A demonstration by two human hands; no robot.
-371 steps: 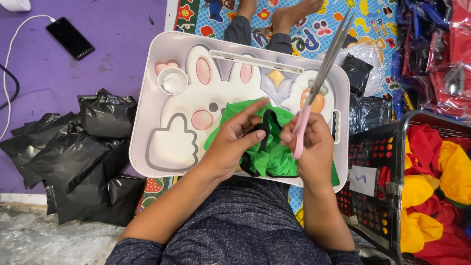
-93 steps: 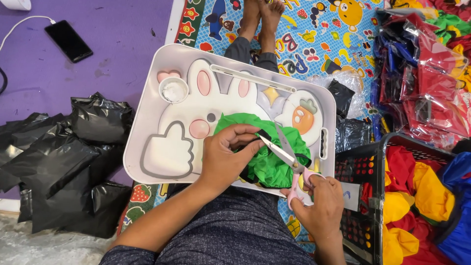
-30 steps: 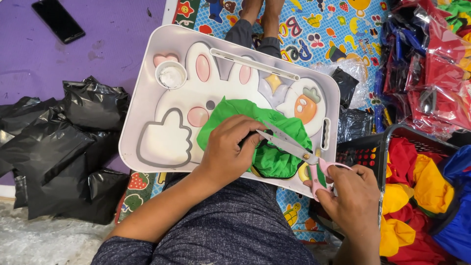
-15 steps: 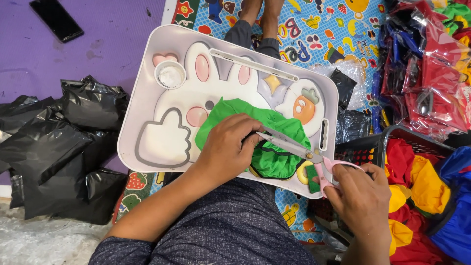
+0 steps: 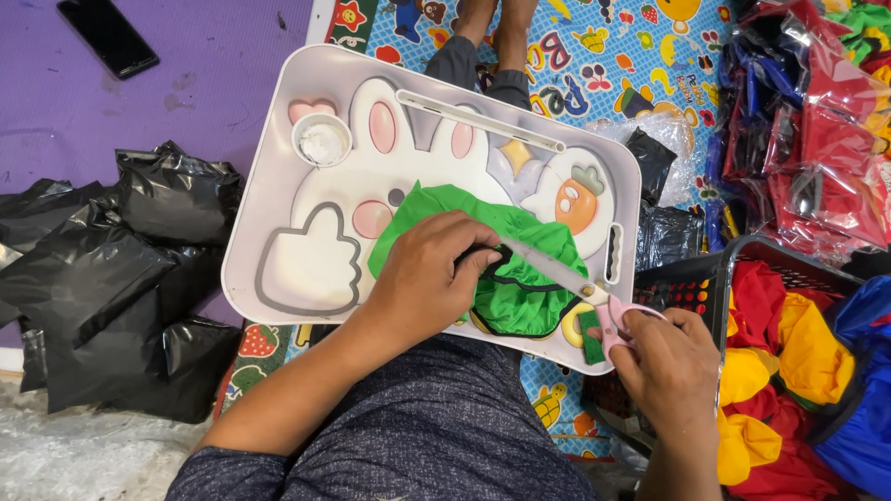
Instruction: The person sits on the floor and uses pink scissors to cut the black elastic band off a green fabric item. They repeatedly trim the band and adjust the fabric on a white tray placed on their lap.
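A green fabric piece (image 5: 520, 278) with dark trim lies on a white lap tray (image 5: 278, 186) decorated with a rabbit, a carrot and a thumbs-up shape. My left hand (image 5: 429, 274) presses down on the fabric and pinches a fold of it. My right hand (image 5: 668, 362) grips the pink handles of a pair of scissors (image 5: 566, 278) at the tray's lower right corner. The blades reach leftward across the fabric toward my left fingers.
Black plastic bags (image 5: 102, 288) are piled on the left by a purple mat with a phone (image 5: 109, 37). A dark basket (image 5: 705, 278) of red, yellow and blue cloth (image 5: 789, 362) stands at the right. Red packaged items (image 5: 817, 139) lie at top right on a colourful play mat.
Over twelve seconds the scissors came down from upright to lying across the fabric. In the last second my right hand shifted slightly at the tray's corner; my left hand stayed on the fabric.
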